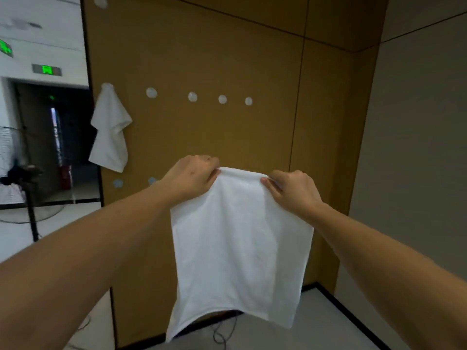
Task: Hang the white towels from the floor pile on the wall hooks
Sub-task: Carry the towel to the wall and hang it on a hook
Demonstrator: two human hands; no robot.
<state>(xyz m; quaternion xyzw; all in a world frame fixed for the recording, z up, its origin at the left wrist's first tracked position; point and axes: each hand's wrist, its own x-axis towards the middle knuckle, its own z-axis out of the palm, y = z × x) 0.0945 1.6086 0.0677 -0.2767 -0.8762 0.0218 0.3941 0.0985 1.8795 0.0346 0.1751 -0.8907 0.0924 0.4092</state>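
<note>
A white towel (237,248) hangs spread in front of me, held up by its top edge. My left hand (194,176) pinches the top left corner and my right hand (293,190) pinches the top right corner. Behind it stands a brown wall panel (227,59) with a row of round white hooks; the nearest bare hook (151,92) is at upper left, with more hooks (222,99) to its right. Another white towel (110,130) hangs from the leftmost hook of that row. The floor pile is out of sight.
Two more round hooks (117,183) sit lower on the panel, left of my left hand. A standing fan (27,198) is on the left in front of a dark doorway. A black cable (222,334) lies on the floor below the towel. A grey wall (417,147) closes the right side.
</note>
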